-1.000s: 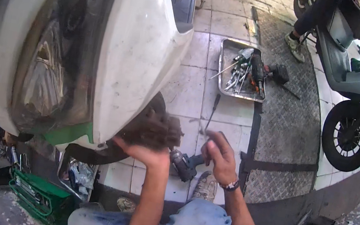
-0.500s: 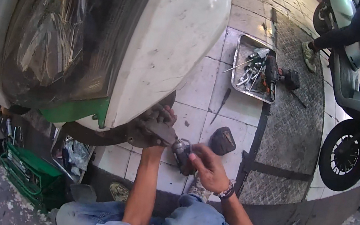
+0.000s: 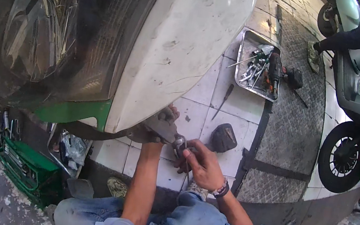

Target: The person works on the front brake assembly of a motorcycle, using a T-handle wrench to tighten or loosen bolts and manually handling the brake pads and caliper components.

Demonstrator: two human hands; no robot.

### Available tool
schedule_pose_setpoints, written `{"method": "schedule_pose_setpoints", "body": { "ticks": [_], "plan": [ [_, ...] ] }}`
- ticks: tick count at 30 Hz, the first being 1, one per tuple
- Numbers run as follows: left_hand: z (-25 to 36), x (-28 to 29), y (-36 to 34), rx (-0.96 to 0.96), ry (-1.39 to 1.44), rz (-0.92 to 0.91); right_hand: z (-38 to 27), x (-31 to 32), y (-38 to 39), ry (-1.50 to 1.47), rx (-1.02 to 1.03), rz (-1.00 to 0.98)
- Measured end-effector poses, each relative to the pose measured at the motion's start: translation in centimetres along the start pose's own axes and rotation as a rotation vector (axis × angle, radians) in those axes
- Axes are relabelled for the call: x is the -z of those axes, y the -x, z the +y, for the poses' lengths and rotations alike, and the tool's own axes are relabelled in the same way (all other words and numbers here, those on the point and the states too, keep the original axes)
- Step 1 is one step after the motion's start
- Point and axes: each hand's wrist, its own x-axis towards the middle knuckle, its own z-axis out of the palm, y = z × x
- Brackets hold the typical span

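A dark metal part (image 3: 162, 127) is held in the left hand (image 3: 172, 110), whose fingers are wrapped around it from behind, their tips showing over its far end. Just to the right, the thumb and fingers of the right hand (image 3: 205, 166) are bent in close to the metal nose of a power tool (image 3: 179, 141); whether they are clamped on the tool, on something small, or kept slightly apart cannot be told, since the contact is covered. A dark wristband (image 3: 223, 187) is worn behind this hand, and a denim-covered knee (image 3: 196, 224) is seen below it. Just ahead of the right hand, a dark block (image 3: 224, 138) is seen over the white tiles.

Above the left hand, the white panel (image 3: 180, 55) of a scooter is reached, with green trim (image 3: 76, 114) along its lower edge. A screwdriver (image 3: 225, 98) is laid on the tiles ahead of the right hand, and beyond it a metal tray (image 3: 257, 92) is filled with hand tools and a drill (image 3: 274, 69). Well to the left of the left hand, a green case (image 3: 27, 170) is placed. Farther off to the right, another scooter's wheel (image 3: 341, 155) is seen.
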Motion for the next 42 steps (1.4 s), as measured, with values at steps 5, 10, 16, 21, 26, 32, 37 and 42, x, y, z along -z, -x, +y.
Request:
{"method": "schedule_pose_setpoints", "body": {
  "ticks": [5,10,16,21,26,32,37,42],
  "plan": [
    [-1.0,1.5,-0.3,0.02,0.483,-0.247,0.2,-0.1,-0.1,-0.235,-0.195,-0.053],
    [-1.6,4.3,0.4,0.026,0.483,-0.025,0.0,-1.3,-0.8,-0.517,-0.313,-0.101],
    [-0.7,2.6,1.8,0.11,-0.793,0.063,0.0,-2.1,-1.5,-0.804,-0.309,-0.135],
    [0.7,0.4,-0.2,0.109,-0.643,0.177,1.1,-1.9,-1.9,-0.665,-0.455,-0.108],
    [1.1,-3.2,-0.3,0.105,-0.438,0.37,1.5,-2.3,-2.4,-0.83,-0.475,-0.218],
    [1.4,-8.2,2.2,0.028,-0.292,0.65,1.9,-1.3,-1.5,-1.098,-0.432,-0.312],
    [1.5,-11.5,3.1,-0.059,-0.302,0.821,2.6,-2.2,-1.9,-1.32,-0.436,-0.415],
    [4.1,-11.8,2.0,-0.096,-0.277,0.882,0.8,-4.5,-1.3,-1.381,-0.449,-0.361]
  ]
}}
